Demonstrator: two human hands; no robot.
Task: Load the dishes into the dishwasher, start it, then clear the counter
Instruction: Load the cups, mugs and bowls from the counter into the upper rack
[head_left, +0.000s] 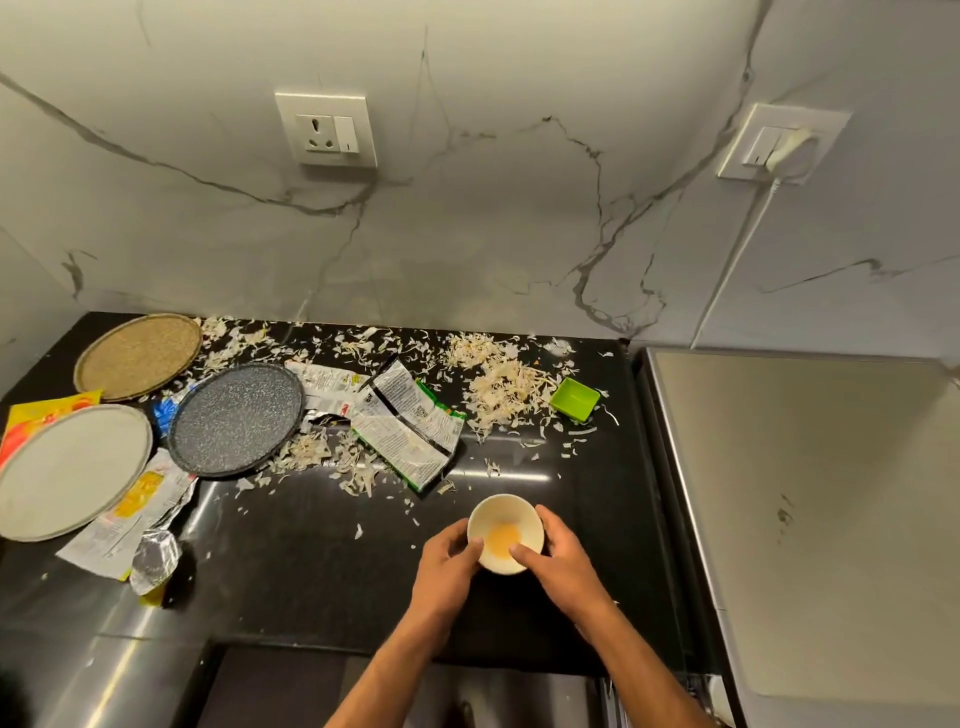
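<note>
1. Both hands, left hand (451, 564) and right hand (563, 564), curl around a small cream bowl (505, 532) near the black counter (311, 545) front edge.
2. Three plates (236, 418) lie far left among shredded scraps (498, 384).

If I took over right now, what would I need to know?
Both hands hold the small bowl over the counter: left hand on its left side, right hand on its right.
Three plates wait at left: tan plate, grey speckled plate, white plate. Green dish sits at the back.
No dishes look loaded yet; the dishwasher isn't in view.
Left: load dishes, start it, clear wrappers and scraps.
</note>
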